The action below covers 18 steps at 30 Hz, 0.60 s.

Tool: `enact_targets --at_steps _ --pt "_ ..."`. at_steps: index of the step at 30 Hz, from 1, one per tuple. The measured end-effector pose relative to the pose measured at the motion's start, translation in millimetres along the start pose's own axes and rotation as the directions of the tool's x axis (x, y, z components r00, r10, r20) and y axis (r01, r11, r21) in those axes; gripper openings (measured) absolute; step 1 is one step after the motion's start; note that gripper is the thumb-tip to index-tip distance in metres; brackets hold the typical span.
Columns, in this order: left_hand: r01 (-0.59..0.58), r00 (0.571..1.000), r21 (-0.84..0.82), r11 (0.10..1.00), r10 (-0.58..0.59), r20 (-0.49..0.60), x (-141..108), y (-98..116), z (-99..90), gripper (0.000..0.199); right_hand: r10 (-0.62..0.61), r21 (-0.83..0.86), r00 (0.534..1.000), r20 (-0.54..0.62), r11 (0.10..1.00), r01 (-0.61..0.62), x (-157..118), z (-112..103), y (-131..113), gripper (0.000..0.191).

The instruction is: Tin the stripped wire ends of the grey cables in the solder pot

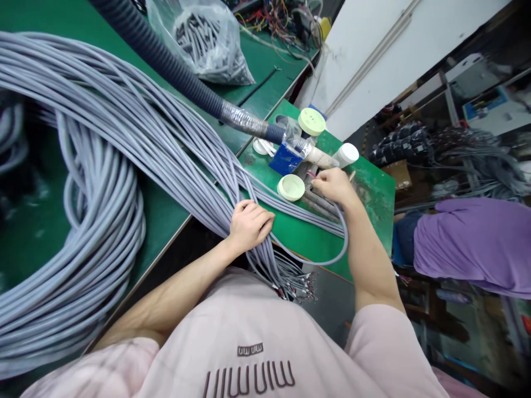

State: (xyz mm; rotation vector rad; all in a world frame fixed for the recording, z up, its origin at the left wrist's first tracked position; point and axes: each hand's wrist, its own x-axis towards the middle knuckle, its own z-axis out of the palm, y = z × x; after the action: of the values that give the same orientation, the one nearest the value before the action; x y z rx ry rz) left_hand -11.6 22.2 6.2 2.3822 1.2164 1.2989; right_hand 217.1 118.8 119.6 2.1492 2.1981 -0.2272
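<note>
My left hand [251,224] is closed over a thick bundle of grey cables [178,166] where it crosses the table's front edge. My right hand [334,185] pinches the end of a single grey cable [343,246], which loops back toward the bundle. Thin reddish wires [311,173] show at its fingertips, over a dirty grey block under a hose nozzle. Just left of these fingers stands a pale green round dish [291,188]. Below my left hand hang several stripped cable ends [296,282] with small coloured wires.
A dark corrugated hose [178,61] crosses above the green table [265,160]. Around its nozzle are a blue box [286,159], a white cup [347,153] and a pale green lid [312,121]. A plastic bag [207,41] lies behind. A person in purple [473,243] is at right.
</note>
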Motion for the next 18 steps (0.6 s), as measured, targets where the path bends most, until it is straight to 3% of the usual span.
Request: enact_targets --at_steps 3,8,18 --pt "-0.004 1.000 -0.001 1.000 0.004 -0.004 -0.5 -0.5 0.4 0.012 0.134 0.080 0.991 -0.021 0.988 -0.132 -5.6 -1.7 35.0 0.026" --pt "-0.015 0.999 -0.012 1.000 0.014 -0.029 -0.4 -0.8 1.0 0.011 0.318 0.140 0.945 -0.074 0.942 -0.306 0.3 15.6 79.4 0.024" --pt "0.014 1.000 -0.030 0.999 -0.014 -0.014 0.1 -0.6 1.4 0.011 0.421 0.168 0.907 -0.010 0.895 -0.414 20.9 37.4 104.1 0.020"
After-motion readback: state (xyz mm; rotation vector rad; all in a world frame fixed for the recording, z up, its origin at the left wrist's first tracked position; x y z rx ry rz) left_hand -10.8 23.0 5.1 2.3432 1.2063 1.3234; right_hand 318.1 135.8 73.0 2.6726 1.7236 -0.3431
